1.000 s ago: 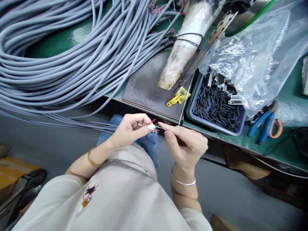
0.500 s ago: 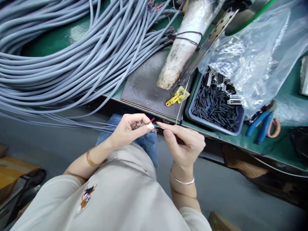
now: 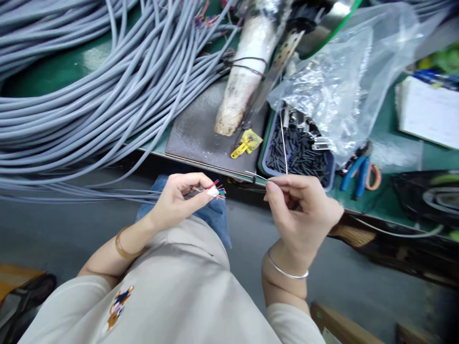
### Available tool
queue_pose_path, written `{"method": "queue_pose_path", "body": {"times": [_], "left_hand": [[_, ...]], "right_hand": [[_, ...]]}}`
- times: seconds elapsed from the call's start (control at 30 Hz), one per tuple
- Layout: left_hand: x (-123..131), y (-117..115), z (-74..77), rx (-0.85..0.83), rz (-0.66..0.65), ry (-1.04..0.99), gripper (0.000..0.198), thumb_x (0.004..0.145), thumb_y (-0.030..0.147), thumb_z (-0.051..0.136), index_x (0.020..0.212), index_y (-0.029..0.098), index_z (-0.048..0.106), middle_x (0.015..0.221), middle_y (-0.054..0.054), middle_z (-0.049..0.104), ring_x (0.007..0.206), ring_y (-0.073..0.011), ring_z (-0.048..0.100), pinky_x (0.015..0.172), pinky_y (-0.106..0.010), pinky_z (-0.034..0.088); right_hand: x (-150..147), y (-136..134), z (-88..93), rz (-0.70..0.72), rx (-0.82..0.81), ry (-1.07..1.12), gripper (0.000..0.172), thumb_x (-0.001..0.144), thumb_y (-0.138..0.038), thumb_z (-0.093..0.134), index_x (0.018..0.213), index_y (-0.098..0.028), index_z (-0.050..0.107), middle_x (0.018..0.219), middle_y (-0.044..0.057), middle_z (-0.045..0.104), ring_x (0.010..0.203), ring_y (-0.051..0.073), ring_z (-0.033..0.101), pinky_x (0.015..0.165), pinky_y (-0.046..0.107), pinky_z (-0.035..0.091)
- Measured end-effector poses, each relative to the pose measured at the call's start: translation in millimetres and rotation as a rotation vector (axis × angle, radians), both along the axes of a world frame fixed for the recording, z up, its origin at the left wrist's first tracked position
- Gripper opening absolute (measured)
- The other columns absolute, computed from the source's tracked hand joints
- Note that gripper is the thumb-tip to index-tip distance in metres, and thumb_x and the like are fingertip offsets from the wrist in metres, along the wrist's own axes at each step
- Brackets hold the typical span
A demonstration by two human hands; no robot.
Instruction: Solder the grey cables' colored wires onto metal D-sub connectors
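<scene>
My left hand (image 3: 179,196) is closed in a pinch on the end of a grey cable, with its bared coloured wires (image 3: 221,192) fanning out past the thumb. Most of the cable end is hidden by the fingers. To the right, my right hand (image 3: 303,210) pinches a thin silvery solder wire (image 3: 283,143). Its free tip points left, apart from the coloured wires, while the rest runs up past the tray. Behind that hand stands a blue tray (image 3: 266,165) holding short black tubes (image 3: 294,152) and metal connectors (image 3: 320,143).
Thick grey cables (image 3: 118,110) are heaped at the left of the green bench. A white wrapped post (image 3: 238,91) leans over a dark board (image 3: 195,126) with a yellow clip-like piece (image 3: 241,147). Blue-handled pliers (image 3: 362,174), a plastic bag (image 3: 344,71) and white paper (image 3: 426,112) lie right.
My right hand has drawn away to the right with the solder wire, off the coloured wires. My left hand keeps its pinch on the cable. The view has shifted slightly right.
</scene>
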State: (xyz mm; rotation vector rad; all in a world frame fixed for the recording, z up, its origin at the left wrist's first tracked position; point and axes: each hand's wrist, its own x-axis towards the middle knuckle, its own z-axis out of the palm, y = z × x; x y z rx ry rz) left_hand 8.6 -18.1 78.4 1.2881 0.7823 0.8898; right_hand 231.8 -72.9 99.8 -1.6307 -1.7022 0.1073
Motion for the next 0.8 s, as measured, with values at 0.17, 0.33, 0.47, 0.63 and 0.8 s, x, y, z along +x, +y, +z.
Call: {"method": "queue_pose_path", "body": {"times": [0.17, 0.33, 0.47, 0.63, 0.8], "left_hand": [[7.4, 2.3, 52.6, 0.593, -0.076, -0.05, 0.01, 0.085, 0.007, 0.066, 0.082, 0.016, 0.069, 0.064, -0.001, 0.066, 0.052, -0.0075, 0.048, 0.05, -0.02, 0.039], [20.7, -2.4, 58.7, 0.556, -0.283, -0.08, 0.014, 0.085, 0.005, 0.062, 0.082, 0.015, 0.071, 0.063, -0.001, 0.068, 0.05, -0.0074, 0.05, 0.049, -0.019, 0.04], [17.6, 4.0, 24.3, -0.03, -0.037, -0.109, 0.012, 0.085, 0.017, 0.071, 0.074, 0.016, 0.071, 0.064, -0.001, 0.066, 0.052, -0.0067, 0.051, 0.049, -0.018, 0.039], [4.9, 17.2, 0.8, -0.443, 0.188, -0.236, 0.017, 0.069, 0.022, 0.079, 0.061, 0.015, 0.065, 0.046, 0.006, 0.043, 0.041, -0.0025, 0.029, 0.041, -0.017, 0.019], [2.6, 17.7, -1.0, -0.489, 0.209, -0.22, 0.02, 0.067, 0.022, 0.08, 0.061, 0.014, 0.064, 0.047, 0.005, 0.045, 0.04, -0.0022, 0.031, 0.041, -0.016, 0.019]], "right_hand": [[60.4, 19.2, 24.7, -0.261, -0.191, -0.597, 0.017, 0.098, -0.034, 0.059, 0.089, -0.021, 0.065, 0.069, 0.002, 0.069, 0.06, 0.017, 0.063, 0.058, 0.031, 0.034], [111.0, 49.2, 15.1, -0.352, -0.313, -0.694, 0.018, 0.098, -0.032, 0.054, 0.089, -0.021, 0.066, 0.085, 0.008, 0.074, 0.079, 0.025, 0.067, 0.063, 0.034, 0.033], [130.6, 61.5, 3.8, -0.215, -0.306, -0.628, 0.009, 0.095, -0.025, 0.058, 0.091, -0.022, 0.065, 0.101, 0.01, 0.076, 0.096, 0.028, 0.068, 0.071, 0.035, 0.041], [138.7, 66.3, 1.0, -0.103, -0.282, -0.683, 0.01, 0.094, -0.021, 0.059, 0.086, -0.022, 0.064, 0.107, 0.009, 0.073, 0.1, 0.026, 0.066, 0.072, 0.034, 0.043], [137.2, 69.9, 3.5, -0.057, -0.274, -0.754, 0.012, 0.095, -0.019, 0.057, 0.085, -0.021, 0.064, 0.1, 0.008, 0.071, 0.095, 0.023, 0.063, 0.068, 0.033, 0.039]]}}
